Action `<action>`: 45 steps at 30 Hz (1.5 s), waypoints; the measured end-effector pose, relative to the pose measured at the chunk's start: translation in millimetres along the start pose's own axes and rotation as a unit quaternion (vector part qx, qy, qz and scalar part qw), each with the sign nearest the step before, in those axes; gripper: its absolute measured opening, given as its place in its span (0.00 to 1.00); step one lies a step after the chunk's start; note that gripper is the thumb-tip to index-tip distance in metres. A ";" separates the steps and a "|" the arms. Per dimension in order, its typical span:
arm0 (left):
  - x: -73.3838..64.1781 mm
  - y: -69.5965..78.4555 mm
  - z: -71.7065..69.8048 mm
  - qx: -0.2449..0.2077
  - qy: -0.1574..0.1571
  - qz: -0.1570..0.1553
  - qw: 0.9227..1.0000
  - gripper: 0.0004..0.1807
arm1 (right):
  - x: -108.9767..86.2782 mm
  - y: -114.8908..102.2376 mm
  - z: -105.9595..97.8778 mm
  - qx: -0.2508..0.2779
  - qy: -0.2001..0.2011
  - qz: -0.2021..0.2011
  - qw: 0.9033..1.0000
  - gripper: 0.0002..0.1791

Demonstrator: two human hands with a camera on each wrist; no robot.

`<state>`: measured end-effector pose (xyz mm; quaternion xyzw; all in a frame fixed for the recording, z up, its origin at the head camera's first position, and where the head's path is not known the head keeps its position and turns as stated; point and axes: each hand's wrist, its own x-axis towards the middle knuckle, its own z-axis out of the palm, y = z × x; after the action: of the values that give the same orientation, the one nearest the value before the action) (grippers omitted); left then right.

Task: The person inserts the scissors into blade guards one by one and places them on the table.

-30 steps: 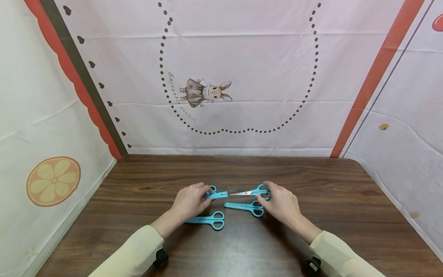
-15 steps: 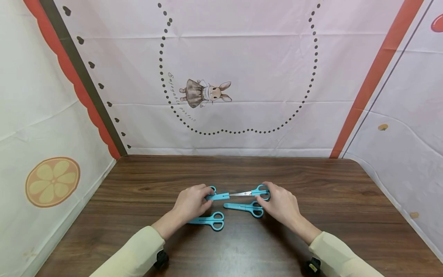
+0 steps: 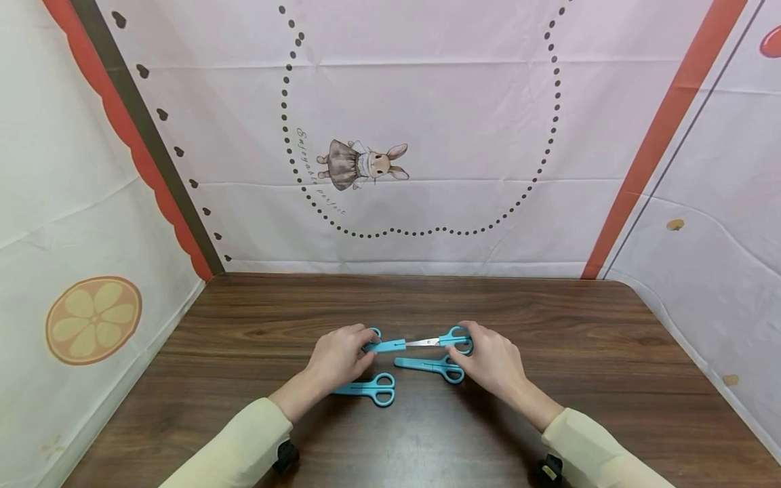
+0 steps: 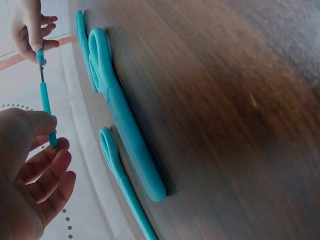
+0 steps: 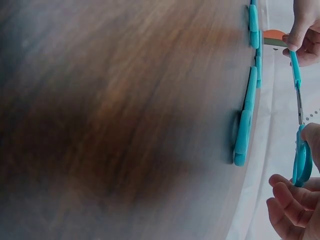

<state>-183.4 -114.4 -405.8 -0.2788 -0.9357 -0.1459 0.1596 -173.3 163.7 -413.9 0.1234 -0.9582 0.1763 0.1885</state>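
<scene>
My left hand (image 3: 342,354) pinches a blue scissors sheath (image 3: 388,346) between thumb and fingers. With my right hand (image 3: 494,361) I hold a pair of scissors (image 3: 454,340) by its blue handle loops. Its silver blades (image 3: 422,343) point left, their tips inside the mouth of the sheath and the rest bare. Both wrist views show sheath (image 4: 45,100) and scissors (image 5: 302,155) in line, raised off the table. Beneath the right hand lie sheathed blue scissors (image 3: 427,364). Another sheathed pair (image 3: 372,388) lies nearer me, its tip hidden by my left wrist.
Behind my left fingers shows the handle loop of a further pair of blue scissors (image 3: 375,333), mostly covered by the hand. Everything rests on a dark wooden table (image 3: 415,440). A printed cloth (image 3: 464,135) hangs along the table's back edge and sides.
The scissors in my right hand have shifted slightly left and the sheath slightly right. The blade tips, apart from the sheath a second ago, are now inside it.
</scene>
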 end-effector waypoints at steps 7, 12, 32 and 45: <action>-0.4 0.2 1.6 0.010 0.001 0.005 1.000 0.09 | -0.3 -0.2 1.9 -0.004 0.001 -0.006 1.000 0.27; 0.5 0.0 1.8 0.006 0.006 0.008 1.000 0.09 | -0.3 -1.4 2.0 -0.005 0.000 -0.005 1.000 0.27; 4.9 6.3 4.4 0.010 0.025 0.018 0.999 0.07 | 0.5 -7.9 6.0 -0.001 0.000 -0.004 1.000 0.29; 6.5 9.5 4.6 0.012 0.033 0.026 0.999 0.07 | 2.4 -14.8 5.3 0.004 0.010 -0.013 1.000 0.28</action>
<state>-184.1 -102.0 -405.8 -0.2963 -0.9241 -0.1396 0.1970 -172.7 147.9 -413.2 0.1352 -0.9539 0.1789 0.1997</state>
